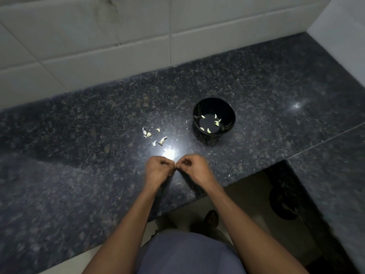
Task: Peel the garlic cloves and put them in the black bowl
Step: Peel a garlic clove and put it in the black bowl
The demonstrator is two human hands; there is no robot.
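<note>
Black-speckled granite countertop (79, 155) carries the whole job, with a white tiled wall (98, 36) behind it. The person's left hand (158, 169) and right hand (194, 168) meet knuckle to knuckle low over the stone, near its front edge. Both sets of fingers are curled in, and the fingertips come together at one spot between the hands, as if pinching something small. Whatever is held there is hidden by the fingers, so it cannot be said for sure that it is a clove; judging by the task, it probably is one being stripped of its skin.

The black bowl (214, 139) stands beyond the hands and off to the right, well apart from them. Several pale peeled cloves (209, 130) already lie on its bottom. The right hand is the nearer of the two to it, so a forward-and-right reach by that hand would likely serve the drop.

A loose scatter of garlic pieces (155, 136) lies on the stone ahead of the hands and slightly to the left, nearer the left hand. Whether these are unpeeled cloves or shed skins is too small to tell, though some look like whole cloves. A few pale flecks sit near the bowl's left side.
</note>
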